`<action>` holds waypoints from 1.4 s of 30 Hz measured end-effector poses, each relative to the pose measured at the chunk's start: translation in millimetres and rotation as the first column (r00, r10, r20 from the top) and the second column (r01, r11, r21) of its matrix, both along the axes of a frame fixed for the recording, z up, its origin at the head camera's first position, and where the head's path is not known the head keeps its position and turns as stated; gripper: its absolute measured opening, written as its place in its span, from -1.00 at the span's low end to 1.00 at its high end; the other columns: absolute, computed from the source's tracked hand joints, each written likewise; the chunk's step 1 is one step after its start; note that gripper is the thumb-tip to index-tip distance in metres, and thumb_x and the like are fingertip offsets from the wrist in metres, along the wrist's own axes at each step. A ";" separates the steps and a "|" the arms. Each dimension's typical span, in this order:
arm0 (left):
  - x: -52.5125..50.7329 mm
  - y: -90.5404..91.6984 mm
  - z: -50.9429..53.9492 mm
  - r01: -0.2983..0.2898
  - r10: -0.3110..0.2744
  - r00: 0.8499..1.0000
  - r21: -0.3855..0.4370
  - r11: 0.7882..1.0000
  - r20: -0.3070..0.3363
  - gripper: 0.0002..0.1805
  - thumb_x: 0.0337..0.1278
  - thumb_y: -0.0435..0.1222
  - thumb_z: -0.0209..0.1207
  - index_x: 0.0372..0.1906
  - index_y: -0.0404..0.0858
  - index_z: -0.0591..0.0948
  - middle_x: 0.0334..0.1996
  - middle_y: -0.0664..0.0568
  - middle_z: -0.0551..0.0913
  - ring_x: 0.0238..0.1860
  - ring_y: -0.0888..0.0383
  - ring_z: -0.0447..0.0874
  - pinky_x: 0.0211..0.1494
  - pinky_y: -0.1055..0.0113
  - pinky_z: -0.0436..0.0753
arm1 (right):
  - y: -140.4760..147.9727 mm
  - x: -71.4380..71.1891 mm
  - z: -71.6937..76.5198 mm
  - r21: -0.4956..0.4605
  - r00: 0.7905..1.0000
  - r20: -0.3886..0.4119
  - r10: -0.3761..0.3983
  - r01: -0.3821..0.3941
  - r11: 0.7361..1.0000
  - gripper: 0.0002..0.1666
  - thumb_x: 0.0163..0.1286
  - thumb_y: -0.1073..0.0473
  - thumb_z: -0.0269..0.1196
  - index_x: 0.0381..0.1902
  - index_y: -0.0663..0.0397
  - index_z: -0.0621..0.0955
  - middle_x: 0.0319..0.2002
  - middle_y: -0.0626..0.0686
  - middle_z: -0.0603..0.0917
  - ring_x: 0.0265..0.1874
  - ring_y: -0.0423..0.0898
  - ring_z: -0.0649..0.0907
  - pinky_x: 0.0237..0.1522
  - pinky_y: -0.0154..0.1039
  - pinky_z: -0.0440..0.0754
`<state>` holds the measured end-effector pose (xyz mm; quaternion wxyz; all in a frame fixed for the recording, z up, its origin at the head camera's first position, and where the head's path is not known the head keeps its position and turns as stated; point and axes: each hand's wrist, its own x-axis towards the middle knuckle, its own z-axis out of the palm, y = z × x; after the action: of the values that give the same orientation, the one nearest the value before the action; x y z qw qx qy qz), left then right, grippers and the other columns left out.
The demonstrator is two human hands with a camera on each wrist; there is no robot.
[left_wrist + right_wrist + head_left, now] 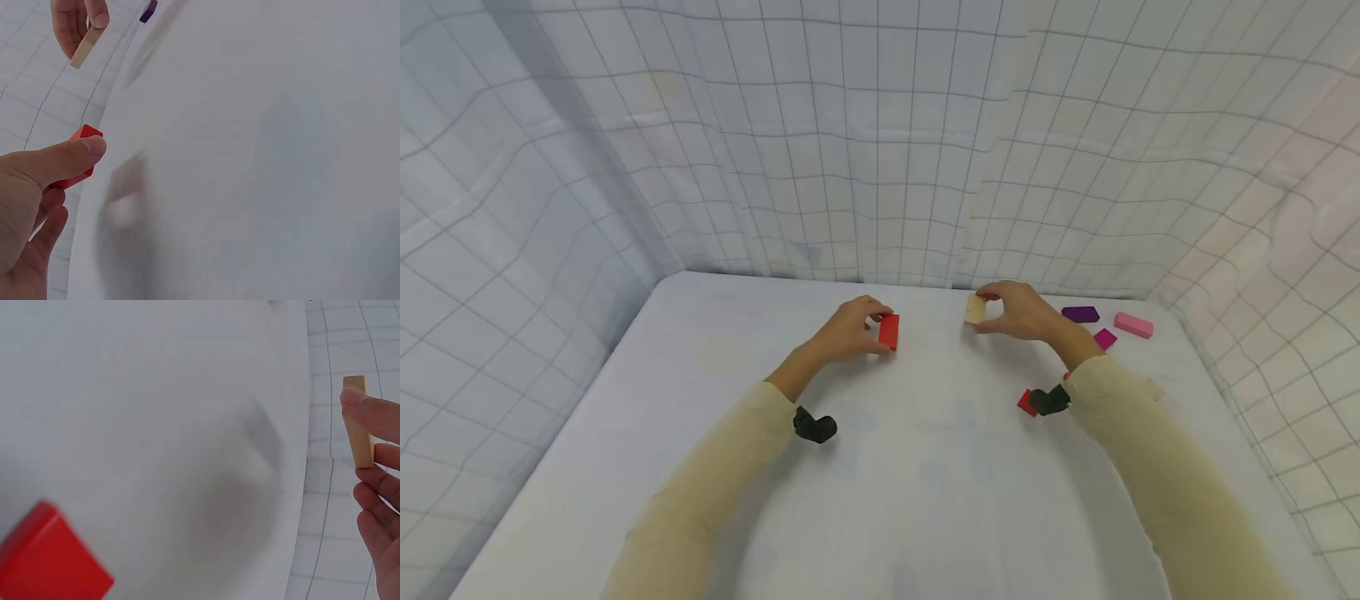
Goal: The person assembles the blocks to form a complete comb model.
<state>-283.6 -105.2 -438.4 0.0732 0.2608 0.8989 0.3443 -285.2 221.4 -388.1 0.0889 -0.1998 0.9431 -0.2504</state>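
Observation:
A red block (889, 332) is pinched between the thumb and fingers of my left hand (847, 331) over the back middle of the table. In the left wrist view the thumb of my left hand (37, 187) lies across the red block (87, 132). To the right, my right hand (1019, 312) pinches a pale wooden block (975, 309). The right wrist view has my right hand (381, 475) with its thumb over the wooden block (358, 439), which stands roughly upright. The two blocks are apart.
On the white table (910, 500), at the right, lie a purple block (1080, 314), a pink block (1133, 325), a magenta block (1105, 338) and a red block (1027, 403). A pale block (1152, 388) is partly behind my right sleeve. Gridded white cloth (880, 142) surrounds the table.

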 end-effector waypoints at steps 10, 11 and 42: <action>-0.8 -26.5 -14.8 -0.062 0.062 0.998 -0.001 0.998 -0.016 -0.25 0.00 -0.25 0.58 0.30 -0.44 0.57 0.11 -0.19 0.62 0.13 -0.08 0.58 0.22 0.14 0.61 | -68.3 -27.2 -26.3 -0.063 0.999 -0.015 0.044 -0.045 0.997 -0.22 0.31 0.12 0.49 0.39 0.33 0.51 0.26 0.24 0.58 0.27 0.17 0.50 0.33 0.08 0.43; -0.7 -26.4 -16.9 -0.065 0.065 0.998 0.000 0.998 -0.013 -0.25 0.00 -0.26 0.58 0.31 -0.44 0.57 0.11 -0.19 0.62 0.13 -0.09 0.58 0.23 0.13 0.61 | -73.9 -28.6 -30.2 -0.062 0.999 -0.009 0.043 -0.043 0.997 -0.23 0.31 0.11 0.48 0.39 0.32 0.51 0.26 0.24 0.58 0.27 0.16 0.50 0.34 0.07 0.42; 6.1 -23.2 -36.8 -0.023 0.025 0.999 0.081 0.996 -0.021 -0.38 0.12 -0.27 0.51 0.28 -0.38 0.63 0.10 -0.13 0.65 0.15 -0.05 0.58 0.29 0.03 0.54 | -105.6 -35.0 -72.5 -0.147 0.985 0.106 -0.133 0.148 0.978 -0.27 0.59 -0.07 0.14 0.61 -0.04 0.29 0.44 0.20 0.40 0.47 0.15 0.29 0.49 0.13 0.18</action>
<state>-277.5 -128.3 -475.2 0.0483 0.2566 0.8880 0.3784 -320.1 115.8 -460.6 0.1003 -0.1267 0.9273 -0.3377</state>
